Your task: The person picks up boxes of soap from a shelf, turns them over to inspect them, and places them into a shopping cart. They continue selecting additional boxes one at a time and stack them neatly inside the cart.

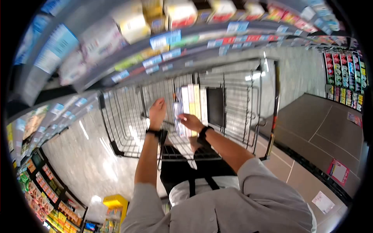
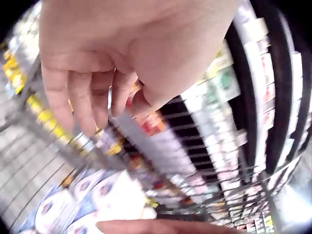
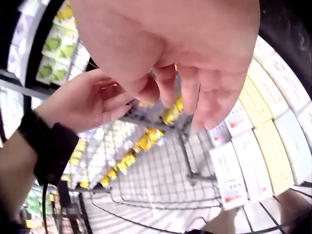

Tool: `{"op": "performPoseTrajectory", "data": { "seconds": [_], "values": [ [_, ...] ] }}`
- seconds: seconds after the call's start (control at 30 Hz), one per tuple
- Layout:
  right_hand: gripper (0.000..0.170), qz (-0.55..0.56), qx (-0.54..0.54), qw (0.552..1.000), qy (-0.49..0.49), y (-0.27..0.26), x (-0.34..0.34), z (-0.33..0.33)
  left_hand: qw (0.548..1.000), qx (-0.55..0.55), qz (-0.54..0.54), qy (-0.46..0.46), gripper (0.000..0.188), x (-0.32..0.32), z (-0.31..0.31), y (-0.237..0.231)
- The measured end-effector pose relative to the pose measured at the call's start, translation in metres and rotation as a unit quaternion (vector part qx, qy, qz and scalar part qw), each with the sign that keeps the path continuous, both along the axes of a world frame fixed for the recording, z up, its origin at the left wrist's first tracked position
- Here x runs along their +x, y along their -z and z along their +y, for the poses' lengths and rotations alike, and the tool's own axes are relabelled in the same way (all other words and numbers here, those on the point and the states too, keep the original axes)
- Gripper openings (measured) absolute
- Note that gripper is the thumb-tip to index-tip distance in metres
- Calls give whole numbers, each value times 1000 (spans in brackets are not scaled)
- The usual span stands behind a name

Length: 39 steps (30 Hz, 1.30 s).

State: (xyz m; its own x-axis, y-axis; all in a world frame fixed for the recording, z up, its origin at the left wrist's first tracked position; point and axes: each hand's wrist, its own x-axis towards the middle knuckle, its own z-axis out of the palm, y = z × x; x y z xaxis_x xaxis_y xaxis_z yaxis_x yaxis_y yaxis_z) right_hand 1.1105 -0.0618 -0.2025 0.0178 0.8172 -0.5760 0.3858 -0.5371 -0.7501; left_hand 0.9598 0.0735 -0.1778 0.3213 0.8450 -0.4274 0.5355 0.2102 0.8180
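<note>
My left hand (image 1: 157, 113) hangs over the wire cart (image 1: 276, 97), left of the packages, its fingers loosely bent and nothing in them. The right hand (image 1: 191, 122) is over the upright boxes (image 1: 192, 101), fingers also loosely bent and empty; whether it touches them I cannot tell. White, yellow and pale blue boxes (image 3: 261, 168) stand in rows beside the right hand (image 3: 180, 63) in the right wrist view. Blue-and-white packs (image 2: 100, 195) lie below the left hand (image 2: 126, 53) in the left wrist view. A dark flat item (image 1: 215, 106) is right of the boxes.
Shelves with blue price tags (image 1: 166, 39) run along the cart's far side. More stocked racks (image 1: 344, 72) stand at the far right and lower left. A yellow display (image 1: 115, 201) is at the bottom left. Pale floor (image 1: 97, 155) shows left of the cart.
</note>
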Motion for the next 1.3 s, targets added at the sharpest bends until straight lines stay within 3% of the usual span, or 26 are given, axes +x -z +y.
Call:
{"op": "performPoseTrajectory", "data": {
  "seconds": [0.03,0.1,0.13,0.2,0.27,0.4,0.5,0.57,0.73,0.83,0.93,0.97,1.07,1.2,1.23,1.3],
  "values": [
    [28,53,1,997,50,-30,12,11,984,75,-159,-40,25,-13,2,-2],
    [24,160,43,974,156,-106,37,35,985,81,-143,-46,21,-15,24,-143],
    [23,212,79,952,208,-139,50,52,980,168,-105,-20,19,-19,34,-199],
    [22,98,232,952,173,-214,81,94,955,290,-53,21,19,-23,52,-294],
    [22,141,387,891,193,-302,101,142,917,395,-55,-10,17,-14,69,-360],
    [24,92,511,819,244,-419,118,185,833,551,-4,49,22,38,96,-442],
    [31,22,569,777,270,-437,126,188,812,578,-19,73,29,91,106,-462],
    [37,-19,559,770,306,-432,131,184,745,659,18,102,34,117,120,-457],
    [38,-2,558,765,322,-414,143,185,744,653,51,129,39,147,137,-449],
    [43,45,538,779,319,-410,138,181,737,665,10,120,37,150,145,-434],
    [46,38,549,773,317,-405,136,185,812,573,-56,100,38,154,143,-436],
    [51,67,528,783,321,-404,137,184,813,570,-62,105,38,156,145,-434],
    [53,82,539,771,330,-402,138,185,843,481,-220,100,41,153,153,-425],
    [51,97,545,768,323,-396,131,184,751,625,-172,124,42,128,147,-415],
    [48,126,541,768,319,-400,127,182,740,647,-138,123,41,115,141,-418],
    [41,239,496,788,277,-398,119,171,741,622,-197,160,42,92,129,-422]
  ]
}}
